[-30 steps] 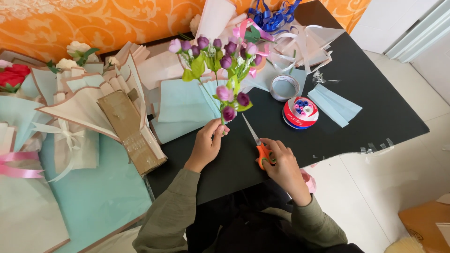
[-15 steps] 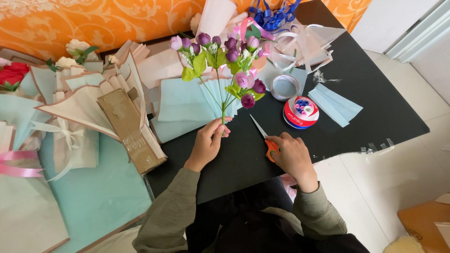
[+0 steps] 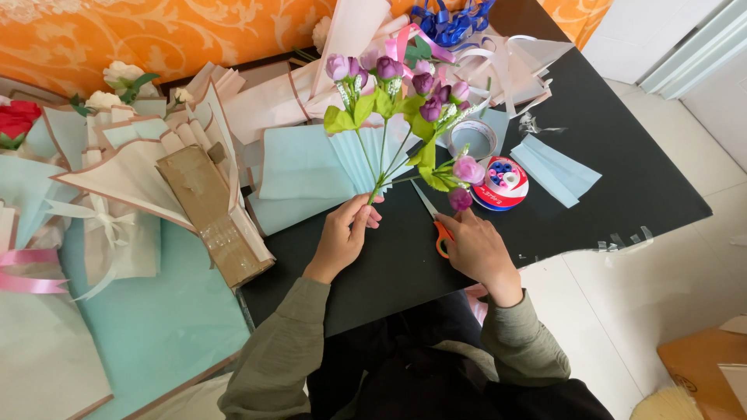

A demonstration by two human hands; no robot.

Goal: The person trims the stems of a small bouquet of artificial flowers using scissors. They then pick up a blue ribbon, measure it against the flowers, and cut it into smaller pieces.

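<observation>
Holding purple flower stems (image 3: 389, 155), left hand (image 3: 342, 237) grip pinches their base. Right hand (image 3: 475, 249) grips orange-handled scissors (image 3: 433, 214), blades near stems; a slip risks cutting blooms.

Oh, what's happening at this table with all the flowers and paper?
A person is working on a bunch of purple flowers over a black table. The left hand holds the stems upright, and the right hand holds orange-handled scissors with the blades pointing at the stems. Folded blue paper, tape rolls and ribbons lie around.
</observation>
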